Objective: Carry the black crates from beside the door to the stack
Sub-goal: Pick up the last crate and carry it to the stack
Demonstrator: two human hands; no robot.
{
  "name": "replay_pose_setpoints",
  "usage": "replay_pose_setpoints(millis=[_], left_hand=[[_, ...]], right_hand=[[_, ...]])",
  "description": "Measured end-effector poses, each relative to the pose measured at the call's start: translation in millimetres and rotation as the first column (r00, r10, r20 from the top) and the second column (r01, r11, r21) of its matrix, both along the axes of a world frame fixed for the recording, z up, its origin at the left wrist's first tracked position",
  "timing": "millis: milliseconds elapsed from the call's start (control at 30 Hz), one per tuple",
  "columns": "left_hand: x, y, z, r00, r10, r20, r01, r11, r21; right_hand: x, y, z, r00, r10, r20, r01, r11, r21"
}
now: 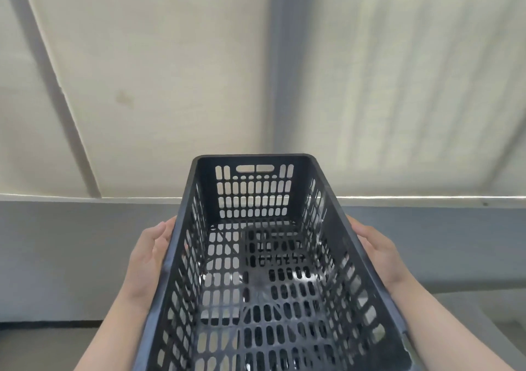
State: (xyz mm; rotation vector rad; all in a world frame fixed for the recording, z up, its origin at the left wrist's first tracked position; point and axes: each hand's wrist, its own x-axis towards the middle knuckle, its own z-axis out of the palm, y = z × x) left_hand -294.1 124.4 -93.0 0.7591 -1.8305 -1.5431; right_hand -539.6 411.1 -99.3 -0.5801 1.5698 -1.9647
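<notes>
1. One black crate [256,256] is showing, its slotted walls and floor empty inside.
2. Two hands are showing: the left hand [150,254] is lying against the crate's left wall, and the right hand [375,252] is lying against its right wall.
3. Two bare forearms are reaching in from the bottom edge.
4. One grey post [284,63] is standing behind the crate.
5. One pale wall [159,71] is filling the background.

cream wall [170,57], grey pillar [286,57], grey floor [42,348]
</notes>
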Motion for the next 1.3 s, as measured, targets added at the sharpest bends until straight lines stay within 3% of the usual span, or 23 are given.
replay_pose_setpoints(millis=[167, 333, 467, 700, 933, 1100, 1300], left_hand=[[-21.2, 16.7, -4.0, 0.992, -0.113, -0.053, 0.113, 0.994, -0.002], [-37.4, 17.4, -14.3, 0.980, -0.167, -0.113, 0.178, 0.979, 0.096], [-49.6, 50.9, -1.2, 0.962, -0.268, -0.059, 0.272, 0.958, 0.089], [-75.5, 61.1, -20.5, 0.976, -0.198, -0.095, 0.217, 0.934, 0.283], [-88.5, 89.3, -12.9, 0.987, -0.159, -0.021, 0.160, 0.960, 0.228], [-95.6, 89.1, -11.3, 0.985, -0.172, -0.008, 0.168, 0.948, 0.270], [-100.2, 89.3, -12.4, 0.983, -0.184, -0.002, 0.176, 0.935, 0.307]], right_hand=[[-1.8, 28.2, -6.1, 1.000, -0.025, -0.018, 0.024, 0.999, -0.028], [-2.9, 48.7, -7.0, 0.998, -0.064, -0.012, 0.064, 0.998, -0.006], [-23.8, 60.9, -16.5, 0.997, -0.080, -0.013, 0.080, 0.997, -0.001], [-65.0, 72.4, -31.2, 0.997, 0.077, 0.020, -0.077, 0.997, -0.021], [-83.6, 78.6, -40.8, 0.992, 0.071, -0.108, -0.059, 0.992, 0.110], [-83.7, 76.9, -39.3, 0.991, 0.056, -0.125, -0.030, 0.979, 0.200], [-83.8, 76.9, -39.5, 0.996, 0.039, -0.074, -0.024, 0.980, 0.197]])
